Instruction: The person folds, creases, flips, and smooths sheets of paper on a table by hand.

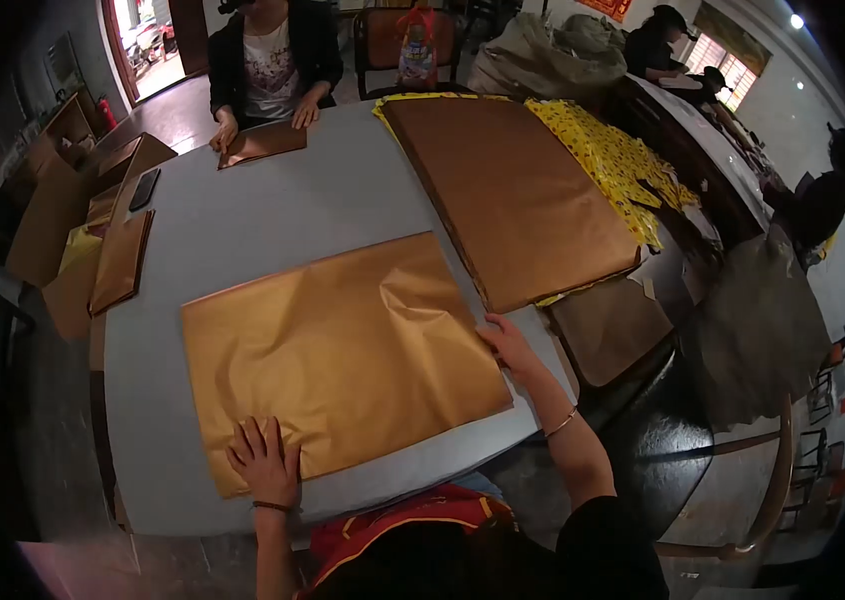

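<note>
A large gold paper sheet lies in front of me on the grey-covered table, creased toward its right side. My left hand rests flat on its near left part, fingers spread. At the right edge of the sheet is my right hand, fingers bent around that edge; the fingertips are partly hidden. Just beyond my right hand, a thick stack of brown sheets lies on yellow patterned wrapping.
Across the grey table, another person handles a folded brown sheet. A phone and folded brown sheets lie at the left edge, beside a cardboard box. A dark stool stands at right. Other people are at the far right.
</note>
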Action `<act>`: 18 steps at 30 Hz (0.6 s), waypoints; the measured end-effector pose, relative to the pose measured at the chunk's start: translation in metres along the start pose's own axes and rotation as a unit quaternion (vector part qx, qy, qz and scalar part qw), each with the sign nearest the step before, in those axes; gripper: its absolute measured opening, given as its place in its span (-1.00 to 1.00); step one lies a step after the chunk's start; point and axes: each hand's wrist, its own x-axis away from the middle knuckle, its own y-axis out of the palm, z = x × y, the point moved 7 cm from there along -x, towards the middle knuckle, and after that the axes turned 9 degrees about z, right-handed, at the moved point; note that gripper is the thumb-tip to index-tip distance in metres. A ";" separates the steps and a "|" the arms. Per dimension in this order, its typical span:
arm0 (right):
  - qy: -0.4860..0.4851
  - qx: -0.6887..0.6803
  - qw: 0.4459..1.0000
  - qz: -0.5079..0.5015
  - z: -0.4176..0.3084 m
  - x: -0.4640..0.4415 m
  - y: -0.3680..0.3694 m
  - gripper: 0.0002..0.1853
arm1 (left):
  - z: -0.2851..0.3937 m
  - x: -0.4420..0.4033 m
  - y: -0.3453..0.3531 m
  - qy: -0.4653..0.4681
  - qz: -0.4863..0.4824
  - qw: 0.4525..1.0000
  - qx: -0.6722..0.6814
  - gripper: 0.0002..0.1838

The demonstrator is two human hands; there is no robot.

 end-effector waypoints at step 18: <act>-0.026 -0.036 0.993 -0.109 0.031 0.025 0.018 -0.40 | -0.016 -0.006 -0.001 -0.007 -0.050 0.999 -0.015 -0.39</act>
